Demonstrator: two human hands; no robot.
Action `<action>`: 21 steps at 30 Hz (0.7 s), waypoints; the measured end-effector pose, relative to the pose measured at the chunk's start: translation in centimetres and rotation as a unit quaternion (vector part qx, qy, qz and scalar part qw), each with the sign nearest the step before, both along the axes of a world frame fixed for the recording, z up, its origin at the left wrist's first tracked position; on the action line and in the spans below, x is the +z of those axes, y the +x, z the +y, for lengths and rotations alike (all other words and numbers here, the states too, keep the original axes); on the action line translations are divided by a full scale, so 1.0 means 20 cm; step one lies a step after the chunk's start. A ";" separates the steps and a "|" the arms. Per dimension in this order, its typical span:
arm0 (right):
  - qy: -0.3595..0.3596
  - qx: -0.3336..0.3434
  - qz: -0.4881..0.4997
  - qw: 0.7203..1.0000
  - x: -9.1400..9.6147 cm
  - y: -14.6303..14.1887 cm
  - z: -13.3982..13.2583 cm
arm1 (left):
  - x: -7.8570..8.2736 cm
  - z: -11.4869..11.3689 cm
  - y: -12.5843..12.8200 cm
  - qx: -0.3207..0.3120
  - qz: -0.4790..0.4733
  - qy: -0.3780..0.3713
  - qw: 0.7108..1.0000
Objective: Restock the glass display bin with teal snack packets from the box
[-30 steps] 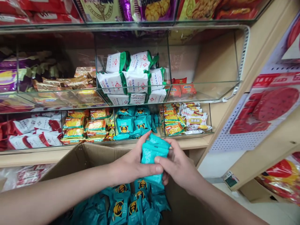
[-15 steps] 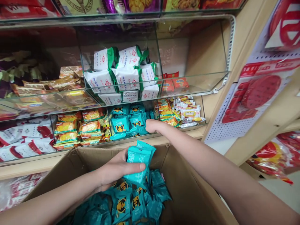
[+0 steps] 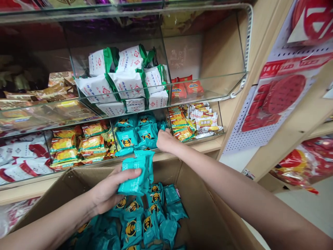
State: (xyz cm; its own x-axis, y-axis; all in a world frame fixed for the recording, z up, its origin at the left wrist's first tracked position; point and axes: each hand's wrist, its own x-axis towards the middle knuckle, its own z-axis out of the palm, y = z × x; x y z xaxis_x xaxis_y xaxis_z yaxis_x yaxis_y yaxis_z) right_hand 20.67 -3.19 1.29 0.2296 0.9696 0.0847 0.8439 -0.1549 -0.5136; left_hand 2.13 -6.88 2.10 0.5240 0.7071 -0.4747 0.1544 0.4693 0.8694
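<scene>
My left hand grips a small stack of teal snack packets above an open cardboard box. Many more teal packets with a yellow-and-black logo lie inside the box. My right hand reaches into the teal packets' glass compartment on the lower shelf. Its fingers are closed among the packets there; whether they hold one is hidden.
Glass-fronted shelf bins hold other snacks: white-and-green packs above, yellow-orange packs to the left, red-and-white packs far left, mixed packs to the right. A wooden upright with a red poster stands on the right.
My right hand left the stack and reached into the teal compartment on the shelf. My left hand kept the stack and sank a little toward the box. The view tilted downward.
</scene>
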 end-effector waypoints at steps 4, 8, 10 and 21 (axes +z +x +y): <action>0.085 0.026 0.008 0.996 0.00 -0.02 -0.23 | 0.03 0.04 -0.01 0.012 -0.054 -0.039 0.998; 0.185 0.085 0.075 0.976 0.00 -0.07 -0.52 | 0.07 0.06 -0.04 0.024 -0.080 -0.056 0.995; 0.177 0.122 0.141 0.966 -0.01 -0.10 -0.62 | 0.08 0.06 -0.06 0.028 -0.085 -0.068 0.994; 0.189 0.020 0.215 0.958 -0.01 0.04 -0.20 | 0.09 0.05 -0.06 0.047 -0.103 -0.062 0.992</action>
